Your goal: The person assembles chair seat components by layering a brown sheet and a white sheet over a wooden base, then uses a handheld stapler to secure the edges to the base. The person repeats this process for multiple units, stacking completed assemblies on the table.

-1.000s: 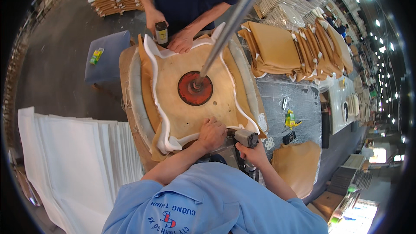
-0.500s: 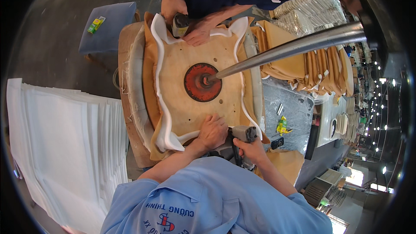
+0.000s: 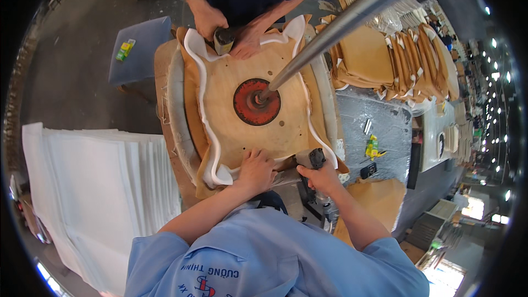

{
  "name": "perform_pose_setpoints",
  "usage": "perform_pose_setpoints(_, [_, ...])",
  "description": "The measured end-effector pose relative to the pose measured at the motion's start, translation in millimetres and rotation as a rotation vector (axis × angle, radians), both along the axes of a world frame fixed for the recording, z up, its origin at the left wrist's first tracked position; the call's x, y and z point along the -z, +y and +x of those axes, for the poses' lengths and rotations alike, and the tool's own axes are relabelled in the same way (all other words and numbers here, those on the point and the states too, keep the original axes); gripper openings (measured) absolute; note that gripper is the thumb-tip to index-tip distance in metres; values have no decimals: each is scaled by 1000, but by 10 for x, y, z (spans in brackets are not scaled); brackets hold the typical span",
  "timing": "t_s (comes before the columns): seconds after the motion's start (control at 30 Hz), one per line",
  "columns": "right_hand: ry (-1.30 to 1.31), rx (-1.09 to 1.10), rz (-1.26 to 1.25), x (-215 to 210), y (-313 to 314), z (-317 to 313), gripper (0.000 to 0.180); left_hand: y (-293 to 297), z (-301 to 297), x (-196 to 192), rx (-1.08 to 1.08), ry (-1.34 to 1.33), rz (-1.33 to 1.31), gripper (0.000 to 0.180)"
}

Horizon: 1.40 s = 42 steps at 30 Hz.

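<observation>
A plywood seat panel [image 3: 225, 96] lies in front of me, edged by white foam [image 3: 204, 104] and a tan cover [image 3: 192, 118]. A metal rod [image 3: 324, 33] presses a red disc [image 3: 248, 111] onto its middle. At the near edge my left hand [image 3: 255, 170] is closed over the cover and foam, its fingertips mostly hidden. My right hand [image 3: 322, 179] grips the handle of a staple gun [image 3: 311, 159], whose head sits at the near edge, right of my left hand. Across the panel, a co-worker's hand [image 3: 209, 21] holds another staple gun [image 3: 224, 41] by the far edge.
White foam sheets [image 3: 104, 187] stand stacked at the left, beyond them a blue padded seat [image 3: 140, 49] with a small green-yellow box. Tan covered pieces [image 3: 385, 60] are piled at the right. A plastic-covered table [image 3: 379, 115] holds a phone [image 3: 368, 170] and small packets.
My left hand has shifted slightly left along the near edge, its fingers drawn closer to that edge. The staple gun stays beside it, a little nearer the edge. The view has tilted slightly.
</observation>
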State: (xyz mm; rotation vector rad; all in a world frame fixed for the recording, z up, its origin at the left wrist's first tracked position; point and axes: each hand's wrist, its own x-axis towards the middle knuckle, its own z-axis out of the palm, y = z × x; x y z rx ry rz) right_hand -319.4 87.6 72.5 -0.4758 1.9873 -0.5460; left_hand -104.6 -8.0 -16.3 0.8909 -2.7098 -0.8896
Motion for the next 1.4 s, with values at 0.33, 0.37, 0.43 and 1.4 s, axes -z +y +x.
perform_pose_setpoints(0.33, [99, -39, 28, 34, 9, -3, 50, -513, 426, -148, 377, -228, 103, 25])
perform_pose_setpoints(0.37, [106, -46, 61, 25, -11, -15, 50, -538, 428, -148, 389, -216, 102, 24])
perform_pose_setpoints(0.43, [124, -74, 136, -76, -77, -39, 50, -561, 442, -82, 400, -184, 111, 23])
perform_pose_setpoints(1.4, [-29, 85, 62, -134, -288, 1359, 36, -585, 510, 261, 170, 251, 91, 7])
